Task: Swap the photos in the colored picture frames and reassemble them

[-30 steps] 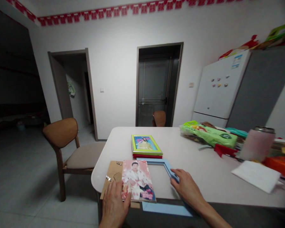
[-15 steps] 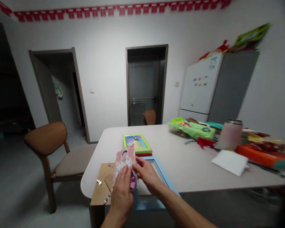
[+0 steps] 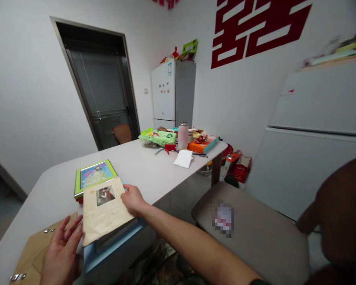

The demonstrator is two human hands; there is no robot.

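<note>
A cream paper sheet [image 3: 103, 219] with a small picture printed on it is pinched at its right edge by my right hand [image 3: 134, 201]. It covers part of a light blue picture frame [image 3: 115, 244] at the table's near edge. My left hand [image 3: 62, 251] is open, fingers apart, close to the sheet's left edge; whether they touch I cannot tell. Under and beside that hand lies a brown backing board [image 3: 32, 251] with metal clips. A green-bordered picture frame [image 3: 78, 183] rests just beyond the sheet, on top of something red.
On the white table [image 3: 148, 174] farther right are a green packet [image 3: 163, 138], a pink bottle [image 3: 183, 136], a white pad [image 3: 183, 158] and an orange box [image 3: 200, 145]. A chair seat [image 3: 255, 237] at right bears a pixelated item [image 3: 224, 218]. Refrigerators stand behind.
My view has swung right. The pink photo no longer shows in my hands; the cream sheet is now in my right hand. My left hand has come away to the left and opened.
</note>
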